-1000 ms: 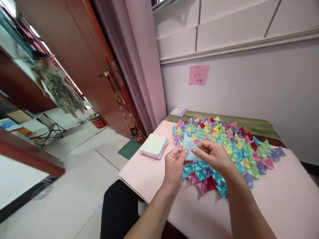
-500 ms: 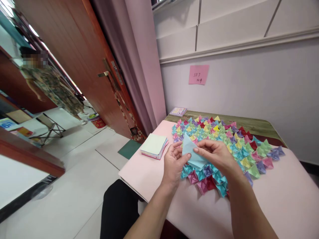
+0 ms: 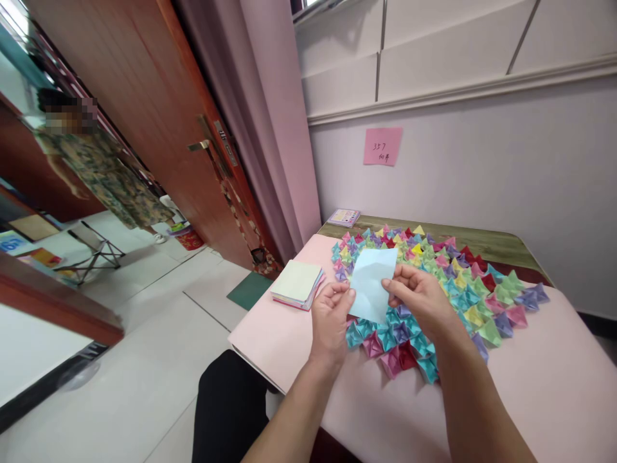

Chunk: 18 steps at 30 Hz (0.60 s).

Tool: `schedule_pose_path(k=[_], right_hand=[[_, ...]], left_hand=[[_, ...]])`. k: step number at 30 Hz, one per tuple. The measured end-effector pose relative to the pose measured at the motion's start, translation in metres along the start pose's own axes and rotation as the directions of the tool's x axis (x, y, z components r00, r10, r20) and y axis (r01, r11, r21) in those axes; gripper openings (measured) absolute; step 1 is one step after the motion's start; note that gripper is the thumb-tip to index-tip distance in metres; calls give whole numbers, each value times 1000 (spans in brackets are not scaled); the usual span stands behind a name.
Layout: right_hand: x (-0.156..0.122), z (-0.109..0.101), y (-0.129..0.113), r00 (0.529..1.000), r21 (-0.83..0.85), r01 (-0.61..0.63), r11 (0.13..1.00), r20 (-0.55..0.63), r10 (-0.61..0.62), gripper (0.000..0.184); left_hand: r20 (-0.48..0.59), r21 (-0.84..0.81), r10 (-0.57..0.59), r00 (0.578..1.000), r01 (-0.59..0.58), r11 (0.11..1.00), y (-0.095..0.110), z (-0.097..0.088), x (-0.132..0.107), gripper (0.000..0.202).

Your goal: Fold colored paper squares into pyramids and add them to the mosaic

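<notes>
A light blue sheet of paper (image 3: 372, 283) is held up between both hands above the table. My left hand (image 3: 330, 318) pinches its lower left edge between thumb and fingers. On the opposite edge, my right hand (image 3: 418, 292) grips the paper with thumb in front and fingers behind. The sheet looks flat, with faint creases. Beneath and around it lie rows of small folded paper shapes (image 3: 491, 302) in pink, blue, yellow, green, purple and red. Left of my left hand sits a stack of square coloured papers (image 3: 296, 283), pale yellow on top.
The pink-covered table (image 3: 385, 411) stands against a wall with a pink note (image 3: 382, 146) on it. A small pile of cards (image 3: 344, 217) lies at the back corner. To the left are a wooden door (image 3: 144, 109), a folding chair (image 3: 91, 247) and a standing person (image 3: 103, 167).
The blue paper was folded into a pointed shape and now is opened out into a flat sheet. Both hands have shifted slightly, still holding it. The view has barely moved.
</notes>
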State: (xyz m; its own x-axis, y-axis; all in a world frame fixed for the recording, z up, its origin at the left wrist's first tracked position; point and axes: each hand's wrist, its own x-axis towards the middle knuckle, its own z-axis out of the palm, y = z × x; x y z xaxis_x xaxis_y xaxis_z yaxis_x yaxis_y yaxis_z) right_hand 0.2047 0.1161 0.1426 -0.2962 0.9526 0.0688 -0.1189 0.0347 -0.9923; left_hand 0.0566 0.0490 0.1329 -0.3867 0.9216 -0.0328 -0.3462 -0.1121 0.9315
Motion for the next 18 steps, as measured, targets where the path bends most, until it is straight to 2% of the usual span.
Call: schedule_pose_path(k=[2, 4, 6, 8, 10, 12, 15, 18], right_hand=[[1, 1, 1, 1000, 22, -7, 1000, -13, 7, 33], [1, 2, 3, 999, 53, 0, 999, -48, 2, 33], [2, 3, 5, 997, 74, 16, 997, -80, -10, 34], [2, 4, 5, 994, 81, 32, 996, -109, -23, 34], [1, 4, 2, 992, 81, 45, 996, -122, -35, 35], [-1, 3, -1, 990, 65, 83, 994, -123, -74, 44], [-5, -1, -5, 963, -33, 235, 971, -130, -238, 67], [-8, -8, -4, 899, -149, 419, 896, -69, -432, 65]], left_hand=[[30, 161, 205, 978, -207, 965, 3, -3, -3, 31], [175, 331, 380, 908, -417, 846, 7, -8, -7, 38], [350, 400, 429, 833, -547, 735, 11, -12, -10, 35], [443, 405, 402, 802, -578, 708, 14, -15, -11, 32], [451, 409, 381, 807, -567, 715, 14, -17, -11, 40], [420, 422, 399, 815, -565, 709, 13, -17, -11, 43], [306, 437, 432, 848, -528, 728, 10, -17, -12, 32], [159, 356, 379, 912, -410, 840, 11, -15, -13, 23]])
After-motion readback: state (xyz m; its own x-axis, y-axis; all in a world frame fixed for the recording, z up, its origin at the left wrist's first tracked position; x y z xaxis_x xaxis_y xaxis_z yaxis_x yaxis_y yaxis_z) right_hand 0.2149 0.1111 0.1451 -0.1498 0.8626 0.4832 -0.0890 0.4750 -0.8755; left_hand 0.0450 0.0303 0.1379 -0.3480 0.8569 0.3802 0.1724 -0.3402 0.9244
